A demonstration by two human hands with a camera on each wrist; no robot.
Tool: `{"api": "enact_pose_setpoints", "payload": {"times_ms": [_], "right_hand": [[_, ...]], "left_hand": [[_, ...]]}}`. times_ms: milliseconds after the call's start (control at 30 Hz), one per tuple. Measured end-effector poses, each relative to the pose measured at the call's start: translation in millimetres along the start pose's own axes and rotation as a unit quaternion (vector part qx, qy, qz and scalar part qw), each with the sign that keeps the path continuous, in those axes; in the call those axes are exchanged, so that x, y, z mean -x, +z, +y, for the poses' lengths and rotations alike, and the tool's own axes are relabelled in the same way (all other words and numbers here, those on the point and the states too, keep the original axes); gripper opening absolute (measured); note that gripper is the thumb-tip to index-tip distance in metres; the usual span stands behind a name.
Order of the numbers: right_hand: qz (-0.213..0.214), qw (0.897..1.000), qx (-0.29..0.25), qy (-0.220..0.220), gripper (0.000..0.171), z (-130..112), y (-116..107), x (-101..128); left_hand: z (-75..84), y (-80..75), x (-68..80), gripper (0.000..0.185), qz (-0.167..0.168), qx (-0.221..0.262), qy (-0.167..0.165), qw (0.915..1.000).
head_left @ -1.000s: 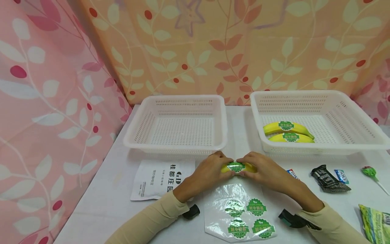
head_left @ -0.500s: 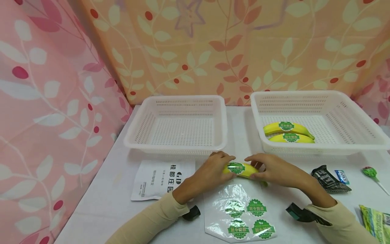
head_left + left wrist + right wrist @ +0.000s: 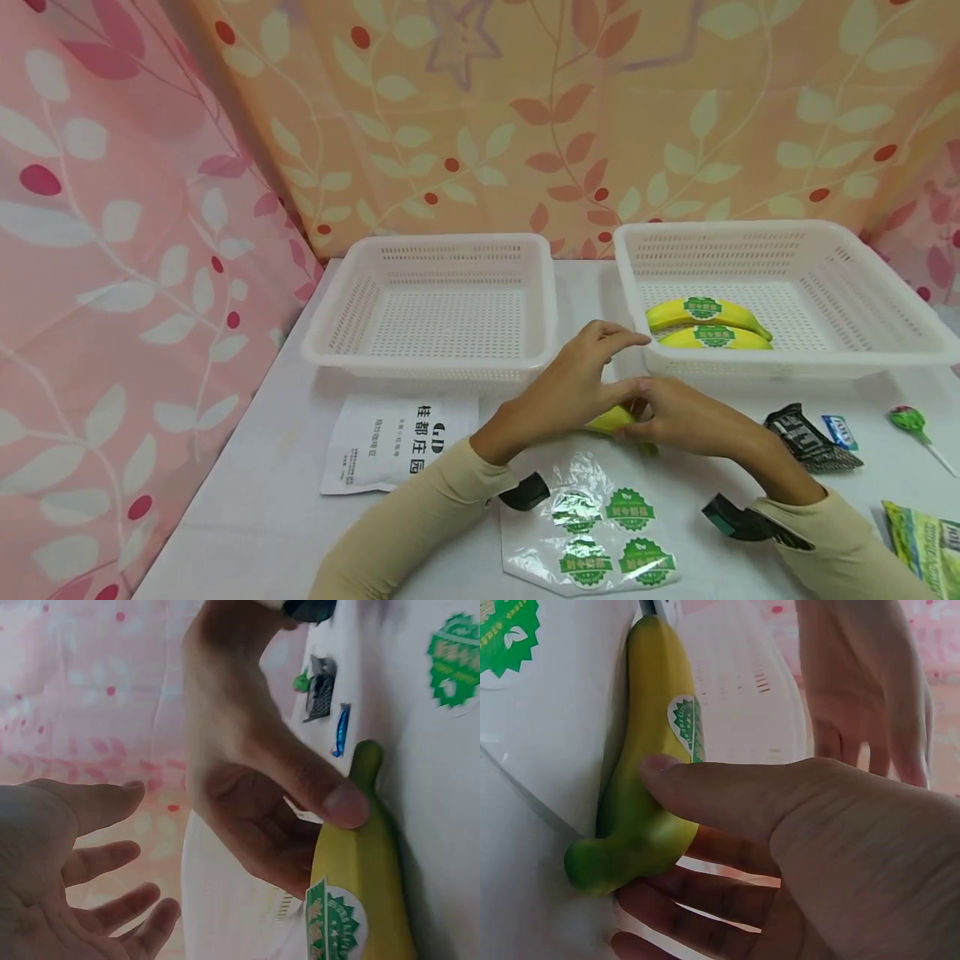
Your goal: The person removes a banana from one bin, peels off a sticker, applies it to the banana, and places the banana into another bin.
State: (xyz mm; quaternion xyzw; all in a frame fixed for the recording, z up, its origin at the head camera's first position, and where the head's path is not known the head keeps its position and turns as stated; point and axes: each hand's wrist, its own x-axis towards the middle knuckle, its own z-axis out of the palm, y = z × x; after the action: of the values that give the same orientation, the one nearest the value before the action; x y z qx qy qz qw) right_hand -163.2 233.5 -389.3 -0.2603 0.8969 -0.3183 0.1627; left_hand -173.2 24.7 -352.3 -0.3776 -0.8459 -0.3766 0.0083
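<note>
The head view looks forward and down from above the tabletop (image 3: pixel 247 508), taking in both baskets, the curtain behind them and both hands from some way back. The left wrist view sits very close, rolled sideways, looking past the open left hand (image 3: pixel 67 885) toward the banana (image 3: pixel 360 900) and the right hand (image 3: pixel 255 787). The right wrist view is closer yet, also rolled, looking along the right hand's thumb at the same banana (image 3: pixel 649 780), the left hand (image 3: pixel 870 697) blurred beyond. All three views share that banana (image 3: pixel 611 417) and the sticker sheet (image 3: pixel 592 533) beside it.
</note>
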Motion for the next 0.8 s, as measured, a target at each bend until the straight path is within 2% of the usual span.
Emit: {"api": "enact_pose_setpoints", "payload": {"times_ms": [167,400,533,800], "right_hand": [[0.003,1.000,0.021,-0.019,0.037,1,2,-4],[-0.003,0.999,0.045,-0.020,0.047,0,-1,-4],[-0.005,0.997,0.071,0.007,0.043,-4,-11,5],[-0.017,0.991,0.088,0.104,0.048,-18,-49,43]], "left_hand": [[-8.7,8.6,-24.3,0.051,0.020,0.034,-0.029,0.9988],[-16.0,19.0,-36.4,0.045,0.034,0.028,-0.047,0.9979],[-16.1,20.8,-37.9,0.044,0.038,0.021,-0.055,0.9975],[-21.6,21.5,-42.7,0.040,0.043,0.009,-0.042,0.9982]]}}
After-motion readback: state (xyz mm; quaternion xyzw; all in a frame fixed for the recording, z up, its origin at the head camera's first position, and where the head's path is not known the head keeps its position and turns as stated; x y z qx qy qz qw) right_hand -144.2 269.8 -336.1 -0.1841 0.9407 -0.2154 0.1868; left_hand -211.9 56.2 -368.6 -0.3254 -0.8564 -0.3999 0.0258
